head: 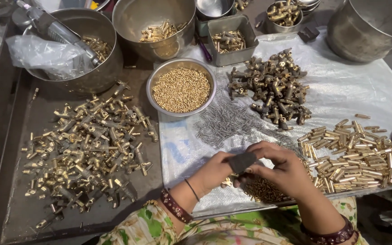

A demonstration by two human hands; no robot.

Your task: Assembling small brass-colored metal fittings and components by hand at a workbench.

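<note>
Both hands meet low in the middle of the frame: the left hand point(214, 172) and right hand point(284, 170) pinch a small dark flat piece point(242, 161) between their fingertips, with a little brass part point(227, 182) showing just under the left fingers. Both are closed on that piece; what else they grip is hidden.

Right below them lies a small heap of short brass pins point(262, 189) on the white sheet point(355, 86). Just above the hands, a grey scatter of thin springs point(225, 122) spreads across the sheet.

To the right, brass tubes point(361, 152) lie in a loose row. Upper right of centre sits a pile of darker fittings point(273, 86). A steel bowl point(156, 86) above the springs is full of small brass screws.

On the left, on the dark tabletop point(19, 118), a wide spread of brass valve bodies point(87, 145) lies jumbled. By the look of it, these may be the pieces already put together, though that cannot be told for sure; the stocks of tubes, springs and fittings remain large, so much work seems left.
</note>
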